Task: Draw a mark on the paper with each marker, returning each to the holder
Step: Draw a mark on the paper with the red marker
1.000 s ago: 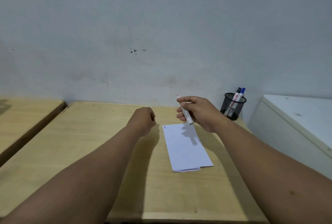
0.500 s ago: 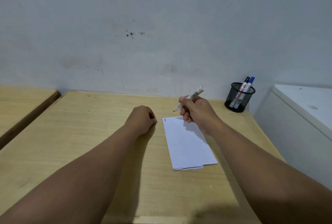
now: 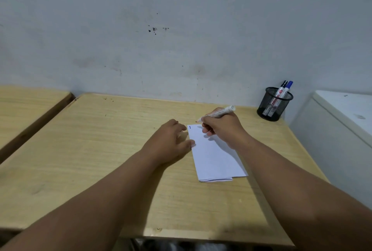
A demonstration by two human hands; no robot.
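Observation:
A folded white paper (image 3: 215, 158) lies on the wooden table (image 3: 100, 150), with a short blue mark near its top left corner. My right hand (image 3: 223, 127) grips a white marker (image 3: 218, 114) with a red tip, uncapped, its tip just above the paper's top edge. My left hand (image 3: 171, 142) rests flat beside the paper with fingers spread, its thumb touching the paper's left edge. A black mesh holder (image 3: 271, 105) at the table's back right corner holds two capped markers (image 3: 282, 89), one black and one blue.
A white cabinet (image 3: 342, 121) stands right of the table. A second wooden table (image 3: 26, 105) sits to the left, across a narrow gap. A grey wall runs behind both.
My right hand turned the marker tip-down and lowered it to the paper's top edge. My left hand opened from a fist and now touches the paper.

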